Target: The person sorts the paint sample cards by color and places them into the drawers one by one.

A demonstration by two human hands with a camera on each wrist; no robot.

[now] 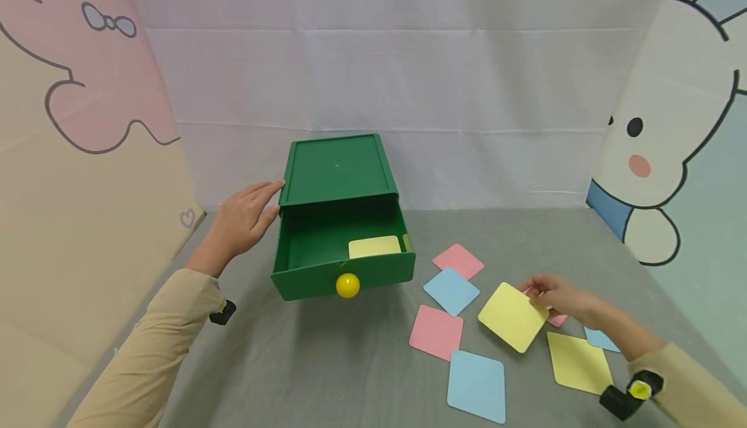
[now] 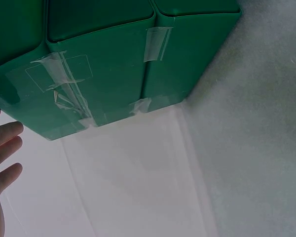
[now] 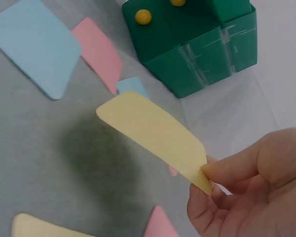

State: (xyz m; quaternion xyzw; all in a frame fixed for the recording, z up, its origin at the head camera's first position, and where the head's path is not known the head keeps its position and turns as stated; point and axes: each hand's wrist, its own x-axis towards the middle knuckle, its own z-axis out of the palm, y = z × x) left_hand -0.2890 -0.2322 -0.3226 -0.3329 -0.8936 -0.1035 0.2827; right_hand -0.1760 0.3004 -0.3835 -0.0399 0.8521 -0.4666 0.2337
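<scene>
A green drawer unit (image 1: pixel 341 165) stands at the back, its top drawer (image 1: pixel 315 280) pulled out by a yellow knob (image 1: pixel 347 286) side. Inside the drawer leans a yellow card (image 1: pixel 373 246). My left hand (image 1: pixel 238 220) has its fingers extended, fingertips at the unit's upper left edge; the left wrist view shows the fingers (image 2: pixel 7 134) beside its taped side wall. Between thumb and fingers, my right hand (image 1: pixel 563 298) pinches another yellow card (image 1: pixel 512 318) by its edge. In the right wrist view this card (image 3: pixel 153 133) is tilted above the table, its shadow below.
Pink cards (image 1: pixel 436 332) and blue cards (image 1: pixel 476 386) lie scattered on the grey table (image 1: pixel 327 376), right of the unit. One more yellow card (image 1: pixel 580 363) lies near my right wrist. A white curtain (image 1: pixel 408 78) hangs behind; printed cloth panels (image 1: pixel 700 233) flank both sides.
</scene>
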